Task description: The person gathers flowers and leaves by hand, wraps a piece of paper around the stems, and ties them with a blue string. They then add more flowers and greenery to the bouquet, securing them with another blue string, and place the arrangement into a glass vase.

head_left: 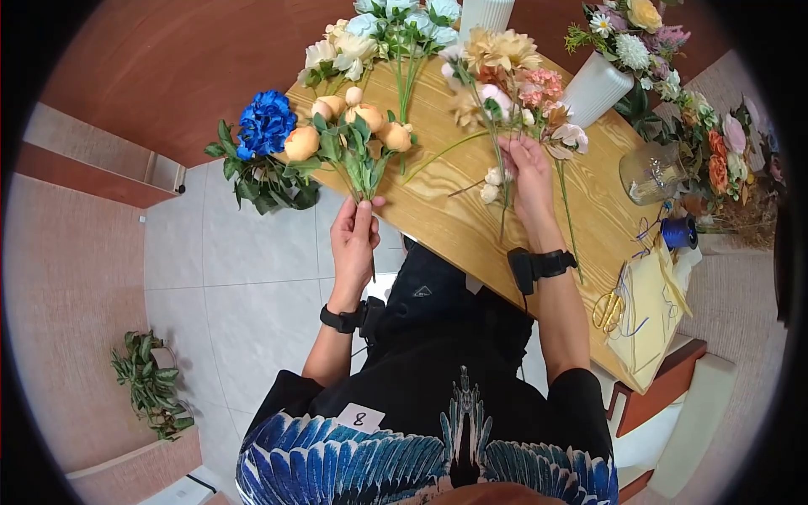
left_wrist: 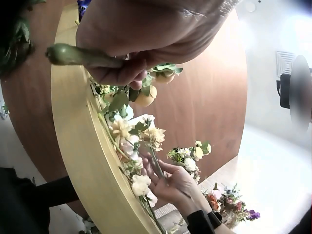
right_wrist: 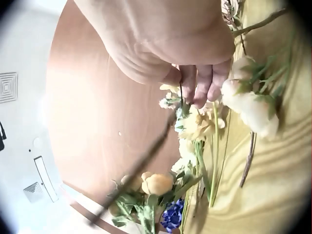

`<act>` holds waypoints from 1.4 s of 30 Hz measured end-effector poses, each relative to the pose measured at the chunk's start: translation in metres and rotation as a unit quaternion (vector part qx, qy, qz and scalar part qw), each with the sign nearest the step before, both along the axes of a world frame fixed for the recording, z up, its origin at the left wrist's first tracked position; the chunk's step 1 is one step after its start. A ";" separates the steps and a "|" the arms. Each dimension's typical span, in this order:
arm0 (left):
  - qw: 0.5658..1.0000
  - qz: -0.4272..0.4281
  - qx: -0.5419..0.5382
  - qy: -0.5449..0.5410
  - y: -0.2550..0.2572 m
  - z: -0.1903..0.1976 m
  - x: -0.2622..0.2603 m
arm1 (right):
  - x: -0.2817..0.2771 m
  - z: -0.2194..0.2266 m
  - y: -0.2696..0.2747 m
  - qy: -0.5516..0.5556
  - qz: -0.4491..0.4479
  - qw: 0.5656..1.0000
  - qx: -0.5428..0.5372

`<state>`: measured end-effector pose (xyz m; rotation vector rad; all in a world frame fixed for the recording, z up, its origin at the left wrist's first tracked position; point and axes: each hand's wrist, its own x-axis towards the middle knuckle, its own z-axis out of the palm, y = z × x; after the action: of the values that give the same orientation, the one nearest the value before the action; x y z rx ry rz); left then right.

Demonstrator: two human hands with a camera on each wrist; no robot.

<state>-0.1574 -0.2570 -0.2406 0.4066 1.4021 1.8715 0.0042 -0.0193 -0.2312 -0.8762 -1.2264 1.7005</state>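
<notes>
The left hand (head_left: 354,240) grips the gathered stems of a bunch of peach-orange flowers (head_left: 365,118) at the table's near edge; in the left wrist view a cut green stem end (left_wrist: 66,54) sticks out of that hand. Over the table, the right hand (head_left: 530,172) pinches a thin brown stem (right_wrist: 146,161) between thumb and fingers. Its upper end reaches toward pale pink and beige flowers, where I cannot tell which bloom it bears. Small white blooms (head_left: 490,193) lie on the wood just left of the right hand.
Blue flowers (head_left: 266,124) stand left of the table (head_left: 438,206). White flowers (head_left: 353,52) lie at the back. A white vase (head_left: 596,88), glass jar (head_left: 652,175), blue ribbon spool (head_left: 678,232), gold scissors (head_left: 608,311) and yellow paper (head_left: 644,324) are on the right.
</notes>
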 end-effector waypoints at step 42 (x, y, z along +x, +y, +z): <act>0.997 0.062 0.041 0.028 -0.010 -0.015 -0.002 | 0.015 0.024 -0.004 0.029 0.088 0.993 0.072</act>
<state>-0.1597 -0.2670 -0.2554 0.4245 1.4189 2.0382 0.0194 -0.0231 -0.2077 -0.6443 -1.4030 1.7375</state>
